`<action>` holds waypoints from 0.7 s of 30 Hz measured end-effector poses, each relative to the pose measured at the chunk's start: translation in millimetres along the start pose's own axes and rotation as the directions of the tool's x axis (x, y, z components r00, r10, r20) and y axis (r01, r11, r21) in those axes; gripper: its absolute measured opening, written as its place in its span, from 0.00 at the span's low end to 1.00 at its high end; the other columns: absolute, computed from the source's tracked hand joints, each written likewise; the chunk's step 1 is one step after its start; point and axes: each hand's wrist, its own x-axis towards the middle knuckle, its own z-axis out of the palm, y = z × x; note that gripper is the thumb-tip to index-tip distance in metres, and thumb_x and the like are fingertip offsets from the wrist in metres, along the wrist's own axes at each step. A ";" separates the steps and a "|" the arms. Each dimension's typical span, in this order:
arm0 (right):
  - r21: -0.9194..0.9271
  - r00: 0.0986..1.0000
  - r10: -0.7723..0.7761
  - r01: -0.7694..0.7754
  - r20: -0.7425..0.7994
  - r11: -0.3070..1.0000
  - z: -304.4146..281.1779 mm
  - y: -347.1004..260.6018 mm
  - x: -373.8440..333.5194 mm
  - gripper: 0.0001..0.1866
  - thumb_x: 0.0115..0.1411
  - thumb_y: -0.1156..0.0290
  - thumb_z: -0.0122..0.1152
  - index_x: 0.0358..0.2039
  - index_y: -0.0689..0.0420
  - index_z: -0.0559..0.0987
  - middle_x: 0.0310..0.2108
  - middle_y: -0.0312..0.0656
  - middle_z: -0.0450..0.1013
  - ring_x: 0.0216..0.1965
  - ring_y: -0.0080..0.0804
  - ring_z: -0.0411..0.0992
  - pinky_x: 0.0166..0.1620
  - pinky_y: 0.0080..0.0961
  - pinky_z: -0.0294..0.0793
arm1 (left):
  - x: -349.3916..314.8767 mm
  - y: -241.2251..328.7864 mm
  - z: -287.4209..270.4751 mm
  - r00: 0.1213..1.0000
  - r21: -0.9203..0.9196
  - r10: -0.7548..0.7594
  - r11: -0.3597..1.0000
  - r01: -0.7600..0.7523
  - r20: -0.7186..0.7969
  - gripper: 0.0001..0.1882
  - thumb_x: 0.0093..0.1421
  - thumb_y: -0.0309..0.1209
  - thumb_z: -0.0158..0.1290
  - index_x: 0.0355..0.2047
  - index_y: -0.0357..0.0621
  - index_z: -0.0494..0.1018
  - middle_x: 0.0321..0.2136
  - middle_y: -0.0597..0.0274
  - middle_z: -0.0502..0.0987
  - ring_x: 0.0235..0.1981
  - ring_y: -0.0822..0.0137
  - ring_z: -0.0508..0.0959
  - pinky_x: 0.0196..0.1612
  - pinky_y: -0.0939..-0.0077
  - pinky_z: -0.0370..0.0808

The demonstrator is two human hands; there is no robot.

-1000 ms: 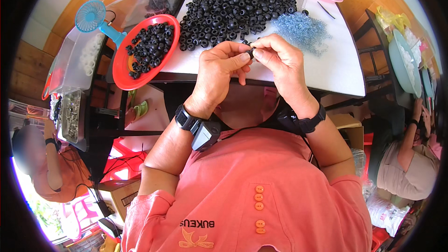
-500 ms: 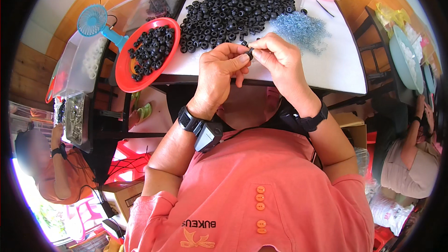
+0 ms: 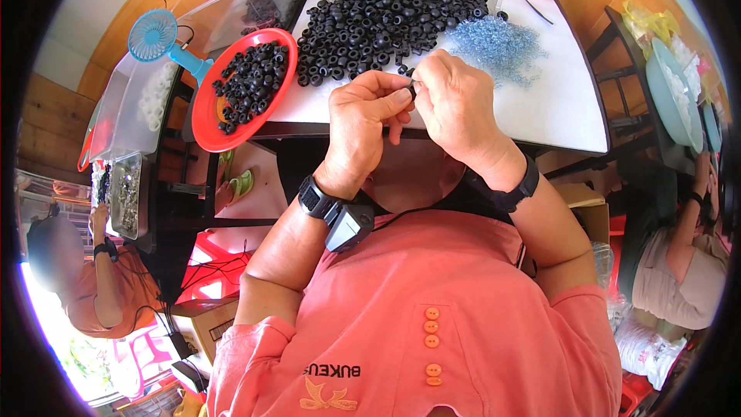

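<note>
My left hand (image 3: 356, 114) is closed, with thumb and index finger pinching a small black hollow plastic piece (image 3: 411, 88) above the table's near edge. Against that piece, my right hand (image 3: 457, 104) is closed with its fingertips pressed together. Its knuckles hide whatever those fingers hold. Just beyond the hands a large heap of round black hollow pieces (image 3: 386, 11) covers the table. To its right lies a pile of tiny clear-blue pieces (image 3: 498, 46).
On the left a red plate (image 3: 202, 120) with more black pieces sits near a blue fan (image 3: 154, 35). A thin black stick (image 3: 538, 11) lies at the far right of the white tabletop (image 3: 567, 100). Other people work at both sides.
My right hand has rolled over, turning its knuckles upward and its wrist inward against the black piece. My left hand has stayed almost still, holding the piece.
</note>
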 end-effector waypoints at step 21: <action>0.035 0.984 0.159 -0.157 -0.076 0.987 10.4 -10.6 -19.0 0.16 0.42 0.75 0.66 0.30 0.56 0.68 0.24 0.41 0.67 0.25 0.43 0.71 0.25 0.37 0.70 | 4.1 3.9 1.1 0.998 0.021 -0.025 0.999 0.024 0.049 0.07 0.60 0.20 0.56 0.37 0.28 0.76 0.27 0.54 0.80 0.23 0.68 0.79 0.26 0.78 0.77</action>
